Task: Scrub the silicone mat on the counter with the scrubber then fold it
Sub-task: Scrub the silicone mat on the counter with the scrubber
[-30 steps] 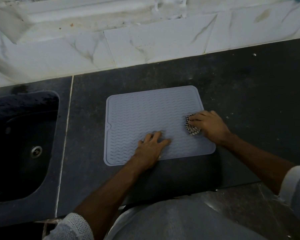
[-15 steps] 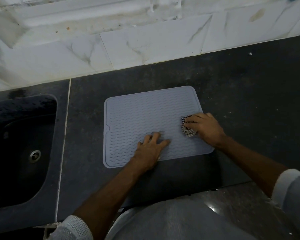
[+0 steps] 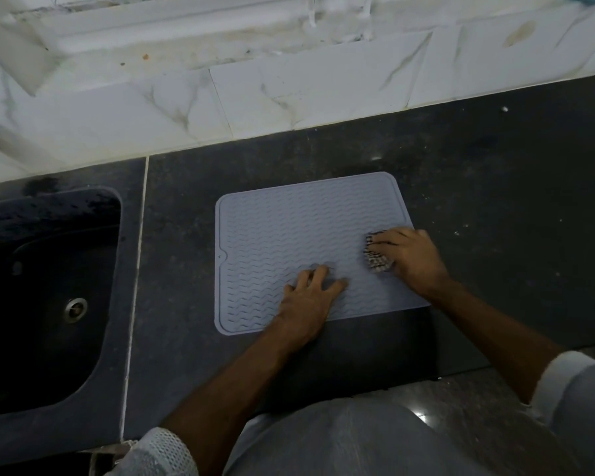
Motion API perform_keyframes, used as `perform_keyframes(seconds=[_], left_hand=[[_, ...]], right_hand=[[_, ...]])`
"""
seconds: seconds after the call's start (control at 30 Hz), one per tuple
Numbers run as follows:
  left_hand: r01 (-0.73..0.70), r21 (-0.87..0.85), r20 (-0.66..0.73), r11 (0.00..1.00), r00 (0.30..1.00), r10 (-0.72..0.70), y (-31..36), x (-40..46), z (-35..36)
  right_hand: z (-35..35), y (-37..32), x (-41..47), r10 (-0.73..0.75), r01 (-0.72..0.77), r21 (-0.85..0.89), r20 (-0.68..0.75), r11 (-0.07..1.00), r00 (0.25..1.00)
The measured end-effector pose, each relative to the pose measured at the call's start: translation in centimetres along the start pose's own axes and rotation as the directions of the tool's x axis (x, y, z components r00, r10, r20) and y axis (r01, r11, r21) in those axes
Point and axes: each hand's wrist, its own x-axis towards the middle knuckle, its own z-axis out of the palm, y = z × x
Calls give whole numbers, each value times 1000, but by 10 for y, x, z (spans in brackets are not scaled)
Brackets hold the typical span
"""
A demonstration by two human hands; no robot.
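Silicone mat point(image 3: 299, 242), grey with wavy ribs, lies flat on the dark counter point(image 3: 495, 187), long axis running roughly 9 to 3 o'clock, slightly skewed. Left hand point(image 3: 310, 297) rests on the mat's near edge, fingers spread and fairly straight, pressing the mat down; it grasps nothing. Right hand point(image 3: 409, 255) sits over the mat's 3 o'clock edge, fingers curled round the checked scrubber point(image 3: 377, 257), which touches the ribbed surface. Unscrubbed-looking span extends from the scrubber toward 9 and 11 o'clock, so the right hand is nearer the work; judged mid-scrub, fold not yet begun. Sink point(image 3: 49, 286) lies well apart at 9 o'clock of the mat; marble-tiled wall point(image 3: 289, 97) at 12 o'clock. The left hand itself lies in the way of any stroke toward 7 o'clock.
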Motion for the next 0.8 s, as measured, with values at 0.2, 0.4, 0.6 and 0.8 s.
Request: perform_keyframes(seconds=[0.2,0.4,0.6,0.8], left_hand=[[11,-10,0,1000,1000,-11,2,0,-1],[28,-4,-13,1000,1000,-28,4,1,-1],[44,-35,-7,998,999,-44,4,1,1],[46,-29,2,999,999,-46,5,1,-2]], right_hand=[[-8,4,5,124,-124,34,-14,992,992],[12,-50,36,-29,31,70,-32,997,999],[2,-11,10,-18,20,-23,94,1000,995],[-19,17,6,169,-169,-13,88,986,982]])
